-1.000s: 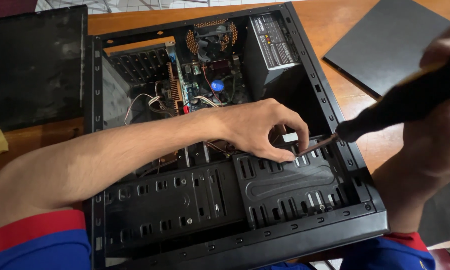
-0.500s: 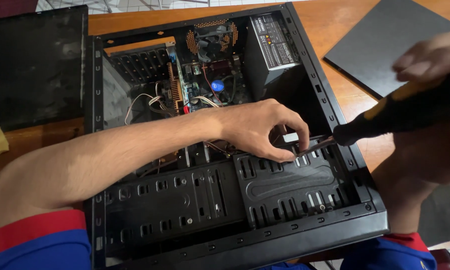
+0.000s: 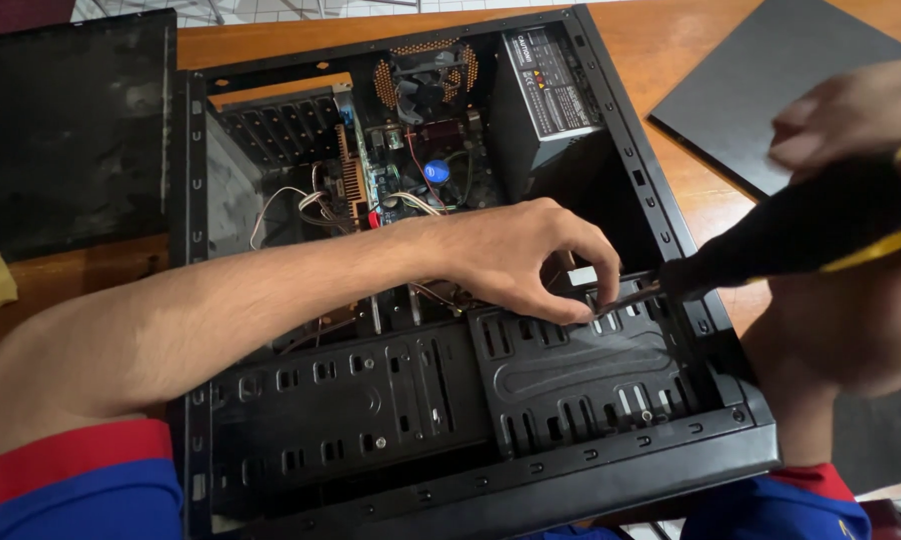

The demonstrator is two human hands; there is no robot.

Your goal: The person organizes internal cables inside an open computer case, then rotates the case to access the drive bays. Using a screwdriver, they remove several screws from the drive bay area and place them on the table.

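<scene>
Wooden table (image 3: pixel 271 45) bears open black computer case (image 3: pixel 661 230), dusty inside.

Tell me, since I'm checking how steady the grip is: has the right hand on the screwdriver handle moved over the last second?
Yes. The right hand has drifted slightly left along the screwdriver, toward the computer case; the tip stays at the drive cage.

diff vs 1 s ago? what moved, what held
Right hand shifted its grip on the screwdriver handle: fingers lifted higher, now over the handle's top end. The tip stays at the drive cage. Left hand stays pinched by the tip; the computer case has not moved.
</scene>
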